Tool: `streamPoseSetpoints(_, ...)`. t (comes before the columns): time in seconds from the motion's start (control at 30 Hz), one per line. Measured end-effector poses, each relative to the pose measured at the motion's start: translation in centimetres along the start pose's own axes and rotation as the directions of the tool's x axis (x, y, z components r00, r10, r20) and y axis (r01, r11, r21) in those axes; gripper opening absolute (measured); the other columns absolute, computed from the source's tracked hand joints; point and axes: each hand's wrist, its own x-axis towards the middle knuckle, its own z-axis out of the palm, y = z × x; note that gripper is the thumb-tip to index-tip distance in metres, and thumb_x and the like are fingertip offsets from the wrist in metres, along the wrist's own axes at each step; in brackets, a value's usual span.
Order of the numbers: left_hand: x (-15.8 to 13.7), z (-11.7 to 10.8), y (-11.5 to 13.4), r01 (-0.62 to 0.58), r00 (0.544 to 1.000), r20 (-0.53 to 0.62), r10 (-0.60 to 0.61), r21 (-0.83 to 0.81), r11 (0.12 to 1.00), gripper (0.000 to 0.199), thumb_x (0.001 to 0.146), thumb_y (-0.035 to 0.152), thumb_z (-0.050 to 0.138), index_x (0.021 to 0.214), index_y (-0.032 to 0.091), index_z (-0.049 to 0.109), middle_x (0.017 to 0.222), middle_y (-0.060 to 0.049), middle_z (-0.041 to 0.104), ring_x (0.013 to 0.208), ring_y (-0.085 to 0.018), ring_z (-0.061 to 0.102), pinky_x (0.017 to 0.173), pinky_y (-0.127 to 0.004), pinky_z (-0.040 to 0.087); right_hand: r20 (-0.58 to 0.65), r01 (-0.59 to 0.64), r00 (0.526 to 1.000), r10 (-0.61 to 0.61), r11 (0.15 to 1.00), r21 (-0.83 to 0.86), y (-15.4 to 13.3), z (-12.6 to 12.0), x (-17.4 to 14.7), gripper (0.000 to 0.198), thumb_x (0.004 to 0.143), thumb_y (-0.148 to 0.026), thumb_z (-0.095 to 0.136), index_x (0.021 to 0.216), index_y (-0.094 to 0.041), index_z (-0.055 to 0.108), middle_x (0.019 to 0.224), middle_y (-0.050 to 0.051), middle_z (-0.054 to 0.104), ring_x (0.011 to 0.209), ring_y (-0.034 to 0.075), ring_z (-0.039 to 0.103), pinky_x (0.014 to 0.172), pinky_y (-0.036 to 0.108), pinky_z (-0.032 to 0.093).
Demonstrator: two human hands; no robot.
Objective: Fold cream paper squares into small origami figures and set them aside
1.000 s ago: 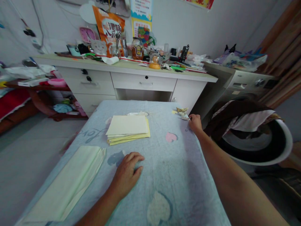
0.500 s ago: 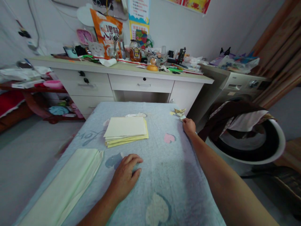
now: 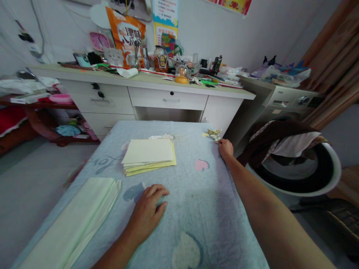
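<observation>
The little crumpled scraps (image 3: 214, 132) lie near the far right corner of the blue cloth (image 3: 207, 194). The right hand (image 3: 226, 148) is stretched out to them, with its fingers at their near edge; you cannot tell if they pinch any. The left hand (image 3: 148, 211) rests on the cloth, its fingers loose and holding nothing. Past it sits a pile of yellowish paper (image 3: 148, 151). A long, folded, pale green sheet (image 3: 73, 218) lies to its left.

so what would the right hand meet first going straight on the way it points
Probably the small pale irregular paper-like scrap at the fingertips of the right hand; whether they touch is unclear.
</observation>
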Motion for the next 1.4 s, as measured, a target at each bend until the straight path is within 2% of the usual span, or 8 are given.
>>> streamPoseSetpoints(0.47, -0.1, 0.0, -0.1, 0.004, 1.0, 0.005, -0.004, 0.018, 1.0, 0.025, 0.079, 0.018, 0.054, 0.101, 0.023, 0.065, 0.109, -0.007, 0.061, 0.105, -0.024, 0.056, 0.094, -0.041, 0.046, -0.021, -0.012, 1.0, 0.012, 1.0, 0.0, 0.0, 0.2, -0.3, 0.029, 0.084, -0.016, 0.046, 0.099, -0.019, 0.072, 0.104, 0.011, 0.067, 0.093, 0.02, 0.059, 0.077, 0.025, 0.041)
streamPoseSetpoints(0.67, 0.0, 0.0, 0.0, 0.0, 1.0, 0.004, 0.0, 0.007, 1.0, 0.025, 0.08, 0.018, 0.054, 0.101, 0.023, 0.065, 0.109, -0.006, 0.061, 0.105, -0.024, 0.056, 0.094, -0.04, 0.046, -0.028, -0.03, 0.999, 0.031, 0.999, 0.018, 0.0, -0.3, -0.7, 0.034, 0.084, -0.013, 0.045, 0.109, -0.019, 0.068, 0.105, 0.011, 0.067, 0.093, 0.02, 0.06, 0.079, 0.026, 0.041)
streamPoseSetpoints(0.8, 0.0, 0.0, 0.0, 0.001, 1.0, 0.004, -0.001, 0.005, 1.0, 0.024, 0.08, 0.018, 0.054, 0.101, 0.023, 0.065, 0.109, -0.006, 0.06, 0.106, -0.024, 0.056, 0.094, -0.04, 0.046, -0.033, -0.01, 0.999, 0.012, 0.999, 0.045, -0.5, -1.2, -2.5, 0.034, 0.082, -0.011, 0.044, 0.108, -0.016, 0.066, 0.104, 0.011, 0.066, 0.095, 0.02, 0.059, 0.081, 0.026, 0.041)
streamPoseSetpoints(0.93, 0.0, 0.0, 0.0, 0.005, 1.0, 0.015, -0.005, 0.004, 1.0, 0.024, 0.079, 0.018, 0.054, 0.101, 0.022, 0.064, 0.109, -0.007, 0.06, 0.105, -0.024, 0.055, 0.095, -0.041, 0.045, -0.022, 0.119, 0.993, -0.118, 0.988, 0.102, -2.4, -1.9, -5.7, 0.028, 0.08, -0.013, 0.049, 0.102, -0.014, 0.067, 0.105, 0.012, 0.063, 0.1, 0.023, 0.056, 0.088, 0.031, 0.04)
streamPoseSetpoints(1.03, 0.2, 0.0, 0.0, -0.002, 1.0, 0.016, 0.002, -0.003, 1.0, 0.023, 0.079, 0.017, 0.053, 0.1, 0.021, 0.064, 0.108, -0.007, 0.06, 0.105, -0.024, 0.055, 0.095, -0.041, 0.044, 0.011, 0.269, 0.961, -0.275, 0.948, 0.172, -4.8, -2.5, -8.4, 0.024, 0.079, -0.012, 0.053, 0.096, -0.016, 0.068, 0.104, 0.011, 0.063, 0.101, 0.023, 0.055, 0.091, 0.033, 0.04)
streamPoseSetpoints(1.17, 0.3, -0.1, 0.2, -0.009, 1.0, 0.013, 0.009, -0.045, 0.999, 0.022, 0.079, 0.017, 0.053, 0.098, 0.02, 0.064, 0.106, -0.007, 0.061, 0.104, -0.023, 0.056, 0.094, -0.04, 0.044, 0.049, 0.447, 0.878, -0.477, 0.851, 0.274, -8.5, -3.6, -11.5, 0.018, 0.079, -0.013, 0.056, 0.091, -0.019, 0.068, 0.098, 0.007, 0.063, 0.096, 0.02, 0.056, 0.09, 0.032, 0.041)
streamPoseSetpoints(1.3, 0.2, -0.7, 0.5, 0.002, 1.0, -0.014, -0.004, -0.156, 0.988, 0.02, 0.083, 0.019, 0.049, 0.097, 0.02, 0.064, 0.103, -0.006, 0.062, 0.099, -0.02, 0.058, 0.09, -0.035, 0.046, 0.027, 0.553, 0.797, -0.604, 0.746, 0.372, -11.9, -4.5, -13.9, 0.02, 0.081, -0.014, 0.057, 0.098, -0.018, 0.065, 0.098, 0.007, 0.062, 0.094, 0.019, 0.056, 0.09, 0.032, 0.042)
streamPoseSetpoints(1.4, 0.3, -1.2, 0.5, 0.024, 0.994, -0.103, -0.047, -0.216, 0.976, 0.02, 0.084, 0.019, 0.048, 0.095, 0.02, 0.064, 0.101, -0.005, 0.062, 0.092, -0.018, 0.059, 0.082, -0.031, 0.048, -0.006, 0.579, 0.767, -0.641, 0.689, 0.437, -13.8, -4.4, -15.2, 0.024, 0.081, -0.011, 0.056, 0.104, -0.017, 0.063, 0.097, 0.007, 0.061, 0.091, 0.019, 0.055, 0.087, 0.032, 0.044)
